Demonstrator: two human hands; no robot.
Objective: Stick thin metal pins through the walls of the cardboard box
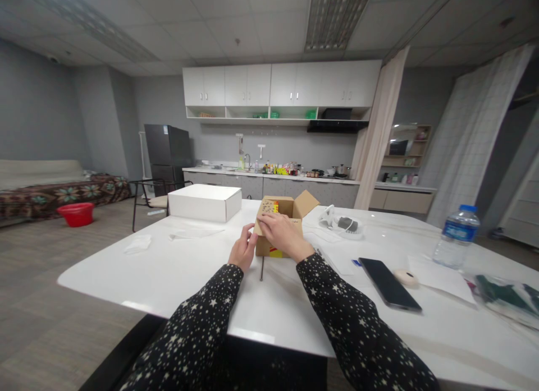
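A small open cardboard box (289, 201) with red and yellow print stands upright on the white table in front of me. One of its flaps (306, 202) sticks up at the back right. My left hand (243, 249) grips the box's left front edge with bent fingers. My right hand (283, 234) lies over the front and top of the box, its fingers pointing left and holding the front flap. The thumb and the inside of the box are mostly hidden. A thin dark rod (261, 268) lies just before the box.
A white box (204, 203) stands at the back left, near thin clear plastic (138, 243). To the right are a white cabled device (343, 222), a black phone (389, 284), a round beige item (405, 277), a water bottle (458, 237) and a plastic-wrapped green bundle (505, 293).
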